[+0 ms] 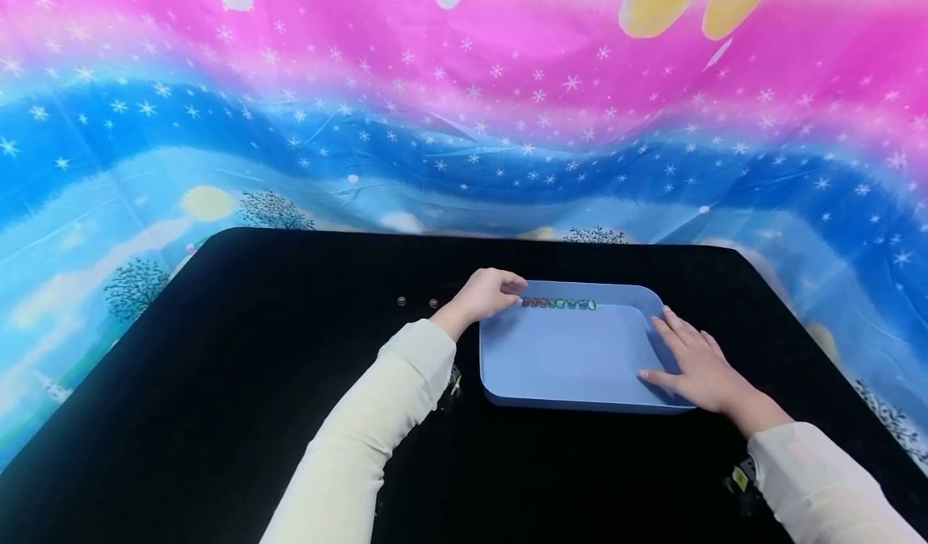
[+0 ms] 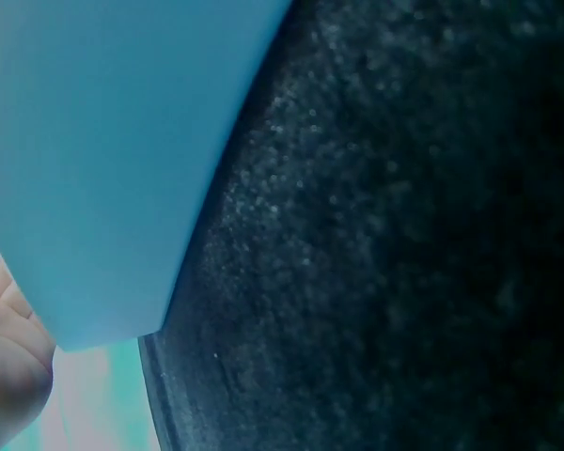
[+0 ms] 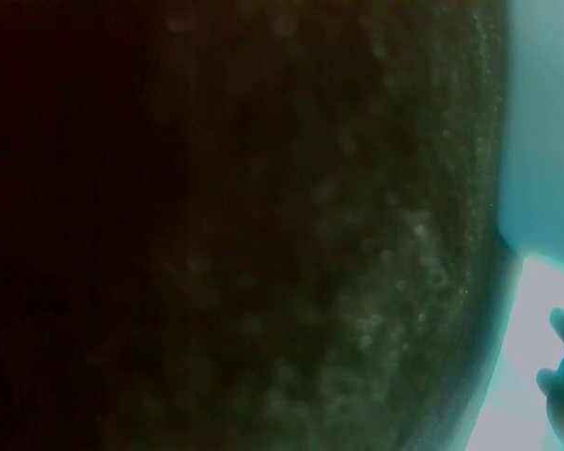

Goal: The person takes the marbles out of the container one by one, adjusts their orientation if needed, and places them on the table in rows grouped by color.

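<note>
A shallow blue-grey tray (image 1: 573, 359) lies on the black table. Along its inner back side runs a row of several small glass marbles (image 1: 561, 305), reddish at the left end and green at the right. My left hand (image 1: 489, 294) reaches over the tray's back left corner, fingers bent, thumb tip by the row's left end; whether a marble sits between the fingertips is hidden. My right hand (image 1: 699, 367) rests on the right wall, fingers spread along the rim and thumb extended inward. Both wrist views show mostly the tray's outer wall (image 2: 122, 169) and dark cloth.
Two loose marbles, a dull one (image 1: 402, 301) and a reddish one (image 1: 433, 303), lie on the black cloth (image 1: 217, 383) left of the tray. A pink and blue printed curtain (image 1: 435, 125) hangs behind the table's back edge.
</note>
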The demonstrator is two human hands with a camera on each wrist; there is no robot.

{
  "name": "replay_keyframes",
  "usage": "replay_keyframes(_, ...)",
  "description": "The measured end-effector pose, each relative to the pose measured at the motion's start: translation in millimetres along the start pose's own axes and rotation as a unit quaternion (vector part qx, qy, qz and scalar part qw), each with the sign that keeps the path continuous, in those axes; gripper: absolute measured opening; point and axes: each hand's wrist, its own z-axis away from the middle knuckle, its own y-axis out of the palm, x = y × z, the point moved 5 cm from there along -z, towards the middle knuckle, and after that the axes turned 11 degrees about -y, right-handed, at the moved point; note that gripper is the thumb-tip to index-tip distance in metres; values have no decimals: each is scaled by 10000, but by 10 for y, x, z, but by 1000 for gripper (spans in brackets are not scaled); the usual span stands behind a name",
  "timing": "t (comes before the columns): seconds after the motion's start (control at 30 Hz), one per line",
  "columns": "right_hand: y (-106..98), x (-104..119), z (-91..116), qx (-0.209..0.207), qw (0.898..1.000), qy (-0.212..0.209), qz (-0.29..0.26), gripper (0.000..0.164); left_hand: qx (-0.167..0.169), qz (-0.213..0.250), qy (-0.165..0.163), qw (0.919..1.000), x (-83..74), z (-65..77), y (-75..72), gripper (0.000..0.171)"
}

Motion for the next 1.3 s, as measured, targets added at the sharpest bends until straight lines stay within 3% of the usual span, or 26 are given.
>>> replay_keyframes(0.27,-12,14,-5,26,10000,14,-81,89,41,-148,-104,9998,-34,-57,37,29)
replay_keyframes(0.47,-10,19,-1,12,10000,19,-45,89,-70,-544,-13,9985,-85,-78,68,27)
replay_keyframes(0.77,-10,15,-4,-21,10000,7,-15,89,-254,-1286,111,9913,-114,-111,114,27)
replay_keyframes(1.3,-17,13,-1,29,10000,34,-14,89,-324,-1964,166,9799,-95,-148,196,30)
